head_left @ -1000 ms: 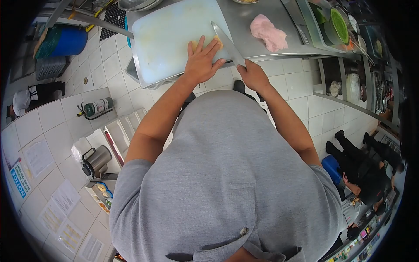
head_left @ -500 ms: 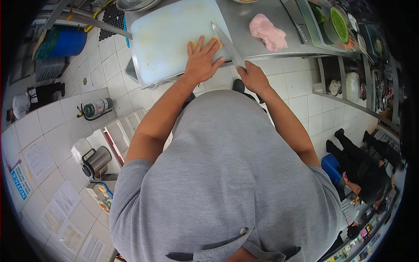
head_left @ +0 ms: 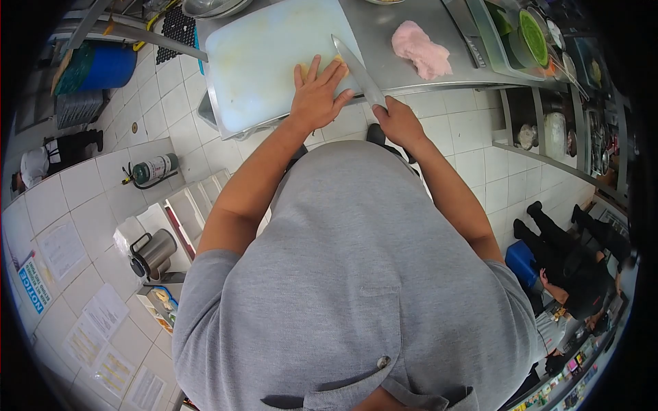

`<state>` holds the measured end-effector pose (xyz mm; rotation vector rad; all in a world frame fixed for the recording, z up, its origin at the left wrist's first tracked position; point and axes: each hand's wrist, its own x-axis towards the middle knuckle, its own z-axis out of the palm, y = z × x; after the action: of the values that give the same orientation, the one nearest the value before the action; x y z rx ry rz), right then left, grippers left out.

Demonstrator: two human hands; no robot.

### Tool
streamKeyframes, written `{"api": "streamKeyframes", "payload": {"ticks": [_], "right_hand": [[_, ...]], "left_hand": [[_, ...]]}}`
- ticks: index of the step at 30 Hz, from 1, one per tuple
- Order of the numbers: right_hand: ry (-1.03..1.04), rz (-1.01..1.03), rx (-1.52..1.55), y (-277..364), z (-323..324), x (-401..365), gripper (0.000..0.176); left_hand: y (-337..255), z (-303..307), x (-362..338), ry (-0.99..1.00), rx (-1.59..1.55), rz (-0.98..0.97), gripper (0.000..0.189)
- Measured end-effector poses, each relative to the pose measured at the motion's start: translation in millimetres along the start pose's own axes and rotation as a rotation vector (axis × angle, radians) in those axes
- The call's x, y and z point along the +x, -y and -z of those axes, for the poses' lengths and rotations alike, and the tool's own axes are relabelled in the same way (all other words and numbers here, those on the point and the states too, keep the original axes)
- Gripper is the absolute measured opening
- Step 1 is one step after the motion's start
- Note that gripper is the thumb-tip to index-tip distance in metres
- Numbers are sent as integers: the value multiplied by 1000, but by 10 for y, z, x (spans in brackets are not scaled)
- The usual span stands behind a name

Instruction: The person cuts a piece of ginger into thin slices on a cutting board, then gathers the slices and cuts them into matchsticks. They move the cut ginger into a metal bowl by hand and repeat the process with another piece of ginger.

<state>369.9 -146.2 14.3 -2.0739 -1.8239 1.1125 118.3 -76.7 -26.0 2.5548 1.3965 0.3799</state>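
Note:
A large white cutting board (head_left: 257, 58) lies on the steel counter. My left hand (head_left: 317, 98) rests flat on it with fingers spread, pressing down on a pale yellow piece of food (head_left: 303, 70) that shows only in part around the fingers. In my right hand (head_left: 399, 123) is the handle of a chef's knife (head_left: 361, 73), gripped by closed fingers. Its blade slants up and left across the board's right edge, beside the left fingertips and the yellow piece.
A crumpled pink cloth (head_left: 420, 52) sits right of the board on the counter (head_left: 380, 31). Farther right are another large blade (head_left: 460, 19) and a clear tub (head_left: 495, 44) near a container of green food (head_left: 532, 38). Metal bowls (head_left: 209, 7) stand behind the board. Co-workers (head_left: 572, 264) are at lower right.

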Motion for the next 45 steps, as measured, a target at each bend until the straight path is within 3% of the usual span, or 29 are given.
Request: {"api": "streamKeyframes", "payload": {"ticks": [25, 45], "right_hand": [[0, -39, -163, 154, 103, -87, 40], [64, 53, -6, -87, 97, 45, 47]], "left_hand": [[3, -14, -13, 9, -13, 26, 72], [-73, -17, -27, 16, 19, 53, 73]]}}
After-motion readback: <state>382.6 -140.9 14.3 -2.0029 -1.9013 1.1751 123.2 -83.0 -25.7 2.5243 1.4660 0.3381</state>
